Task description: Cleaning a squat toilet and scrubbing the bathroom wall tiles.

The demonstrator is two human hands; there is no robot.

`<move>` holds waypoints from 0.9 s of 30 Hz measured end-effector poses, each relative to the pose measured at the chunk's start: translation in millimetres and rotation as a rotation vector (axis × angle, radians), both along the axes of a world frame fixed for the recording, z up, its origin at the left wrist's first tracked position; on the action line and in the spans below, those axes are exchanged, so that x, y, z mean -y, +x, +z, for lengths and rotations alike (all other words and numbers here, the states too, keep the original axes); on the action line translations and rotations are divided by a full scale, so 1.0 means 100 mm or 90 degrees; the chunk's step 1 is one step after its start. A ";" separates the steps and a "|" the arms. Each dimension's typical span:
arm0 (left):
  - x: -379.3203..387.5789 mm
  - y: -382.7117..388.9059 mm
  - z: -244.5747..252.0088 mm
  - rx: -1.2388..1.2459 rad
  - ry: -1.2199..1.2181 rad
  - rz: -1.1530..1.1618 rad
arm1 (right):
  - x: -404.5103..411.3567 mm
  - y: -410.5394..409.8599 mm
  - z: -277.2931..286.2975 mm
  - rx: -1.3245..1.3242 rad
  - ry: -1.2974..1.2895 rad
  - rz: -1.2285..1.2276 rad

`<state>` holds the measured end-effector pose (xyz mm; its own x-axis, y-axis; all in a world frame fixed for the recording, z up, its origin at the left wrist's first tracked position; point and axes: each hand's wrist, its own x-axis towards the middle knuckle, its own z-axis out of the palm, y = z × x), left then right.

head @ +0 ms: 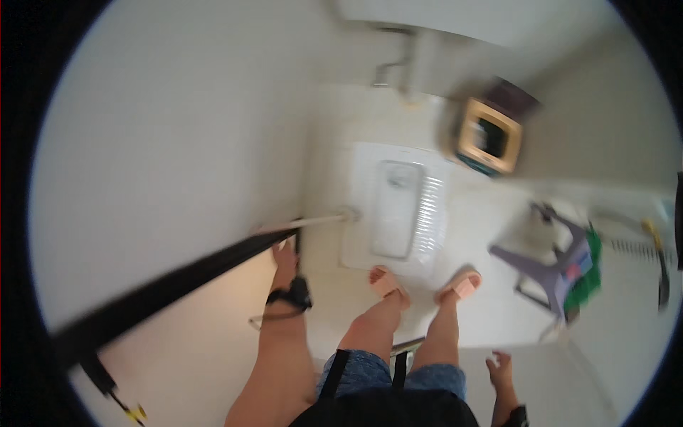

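Note:
My left hand (285, 255) reaches forward beside the dark edge of a door or frame (187, 283), next to the end of a pale stick (315, 221). The door edge partly hides its fingers, so I cannot tell whether it grips the stick or the edge. Low on the right, my right hand (500, 368) hangs in the air with fingers apart and nothing in it. A white squat toilet (397, 213) with a ribbed side lies in the floor ahead of my feet in pink slippers (463, 286). The far end of the stick rests near the toilet's left rim.
A waste bin with a tan rim (515, 149) stands beyond the toilet on the right, by a dark purple object (511, 99). A grey-purple plastic stool (565, 267) and a green item (591, 272) are at the right. A pipe (420, 64) runs down the far wall.

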<state>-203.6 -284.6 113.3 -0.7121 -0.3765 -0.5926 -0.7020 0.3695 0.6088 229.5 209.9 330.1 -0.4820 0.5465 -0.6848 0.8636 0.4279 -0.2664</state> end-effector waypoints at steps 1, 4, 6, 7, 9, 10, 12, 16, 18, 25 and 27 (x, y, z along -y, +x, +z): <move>-0.10 0.23 0.04 0.033 -0.033 -0.196 | 0.00 0.12 0.11 -0.014 0.019 0.001; -0.01 0.56 0.54 0.105 -0.230 -0.830 | 0.10 0.01 0.30 0.024 -0.020 -0.065; 0.06 0.81 0.72 0.282 -0.155 -0.524 | 0.10 0.01 0.43 0.046 -0.069 -0.083; 0.26 0.93 0.77 0.211 -0.167 -0.479 | 0.08 -0.09 0.46 0.036 -0.102 -0.097; -0.21 1.09 0.95 0.280 -0.084 -0.598 | -0.05 0.23 0.43 0.033 -0.074 -0.133; -0.33 1.10 1.08 0.289 -0.099 -0.620 | -0.05 0.35 0.43 0.020 -0.094 -0.111; -0.44 1.08 1.31 0.329 -0.127 -0.616 | -0.06 0.43 0.51 0.004 -0.104 -0.186; -1.23 1.03 1.50 0.355 -0.195 -0.706 | -0.06 1.05 0.51 -0.025 -0.122 -0.330; -1.75 1.08 1.44 0.345 -0.220 -0.834 | -0.03 1.49 0.49 -0.023 -0.134 -0.393; -3.77 1.31 0.85 -0.252 0.002 -1.243 | -0.13 2.43 0.18 -0.013 -0.185 -0.605; -4.77 1.77 1.02 -0.032 -0.106 -1.065 | -0.28 2.58 0.01 -0.084 -0.210 -0.747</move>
<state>-27.1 192.8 215.4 -0.3815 0.7093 -0.5927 0.5192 0.6949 0.4975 487.4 238.2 331.3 0.1097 0.5056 -0.8557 0.6381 -0.6959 -0.3294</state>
